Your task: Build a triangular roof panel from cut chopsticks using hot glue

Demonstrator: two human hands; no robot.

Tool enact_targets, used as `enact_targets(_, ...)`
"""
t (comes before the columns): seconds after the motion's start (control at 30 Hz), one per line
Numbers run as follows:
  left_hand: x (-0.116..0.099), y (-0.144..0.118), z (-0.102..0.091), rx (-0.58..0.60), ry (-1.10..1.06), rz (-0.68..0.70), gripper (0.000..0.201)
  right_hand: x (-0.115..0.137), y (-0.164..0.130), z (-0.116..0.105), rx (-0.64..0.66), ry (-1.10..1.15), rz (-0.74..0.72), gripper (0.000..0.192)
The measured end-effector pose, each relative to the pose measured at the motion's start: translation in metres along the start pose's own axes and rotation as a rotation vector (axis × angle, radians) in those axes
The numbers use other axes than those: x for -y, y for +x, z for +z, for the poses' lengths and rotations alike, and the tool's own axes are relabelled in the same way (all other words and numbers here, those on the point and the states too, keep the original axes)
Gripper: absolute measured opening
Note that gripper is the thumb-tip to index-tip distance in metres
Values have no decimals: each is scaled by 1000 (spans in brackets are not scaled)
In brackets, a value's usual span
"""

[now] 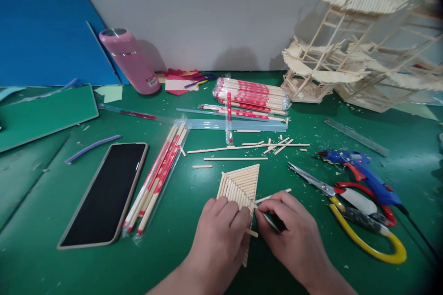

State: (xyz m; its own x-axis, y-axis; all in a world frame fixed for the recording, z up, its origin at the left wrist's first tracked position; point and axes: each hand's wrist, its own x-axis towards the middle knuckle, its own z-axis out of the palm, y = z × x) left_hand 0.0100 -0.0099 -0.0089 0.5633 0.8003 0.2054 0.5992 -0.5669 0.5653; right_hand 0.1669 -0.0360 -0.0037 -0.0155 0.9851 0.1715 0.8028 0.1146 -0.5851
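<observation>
Near the front middle of the table is a small panel of wooden sticks (242, 179), its sticks glued side by side in slanting rows. My left hand (221, 230) is closed over its lower part, and a short stick end (252, 233) pokes out beside those fingers. At the panel's right edge my right hand (294, 235) pinches a thin wooden stick (277, 196) that slants up to the right. The exact contact between stick and panel is hidden by the fingertips.
To the right lie scissors (346, 203) and a blue glue gun (367, 170). A phone (104, 196) and wrapped chopsticks (159, 179) are on the left. Cut sticks (235, 159) lie ahead. Behind stand a pink bottle (133, 62) and a wooden stick model (332, 55).
</observation>
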Motion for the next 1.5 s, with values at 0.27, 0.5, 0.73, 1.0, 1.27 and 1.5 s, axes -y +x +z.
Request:
enact_targets(0.27, -3, 2, -6, 37, -19, -16, 21, -2, -1, 1, -6, 0, -16, 8)
enact_targets(0.5, -1, 1, -1, -8, -20, -9, 22, -4, -1, 2, 6, 2, -4, 7)
enact_targets(0.73, -3, 2, -7, 48, -13, -20, 20, -3, -1, 1, 1, 27, 11, 9)
enact_targets(1.0, -4, 2, -8, 62, -4, -23, 20, -1, 0, 0, 8, 22, 27, 9)
enact_targets(1.27, -3, 1, -9, 54, 11, -8, 20, -1, -2, -3, 47, 56, 33, 9)
enact_targets(1.5, -2, 3, -8, 32, 24, 11, 19, -4, -4, -7, 25, 124, 11, 11)
